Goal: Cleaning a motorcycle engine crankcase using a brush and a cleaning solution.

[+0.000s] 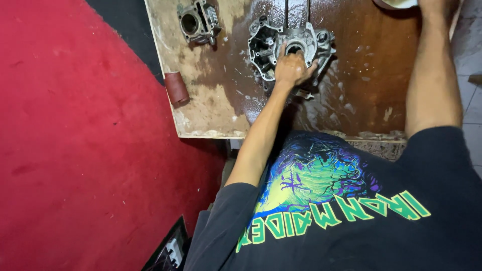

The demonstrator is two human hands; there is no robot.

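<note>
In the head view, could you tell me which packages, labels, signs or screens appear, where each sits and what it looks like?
No packages, signs or screens in view.
Shirt print: on the person's black T-shirt, bottom centre; a blue, purple and green picture with green lettering beneath.
Sandpaper roll: a small reddish-brown cylinder at the board's left edge, no label visible.

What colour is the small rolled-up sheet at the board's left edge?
The rolled sheet is reddish-brown, seen in the head view.
</note>
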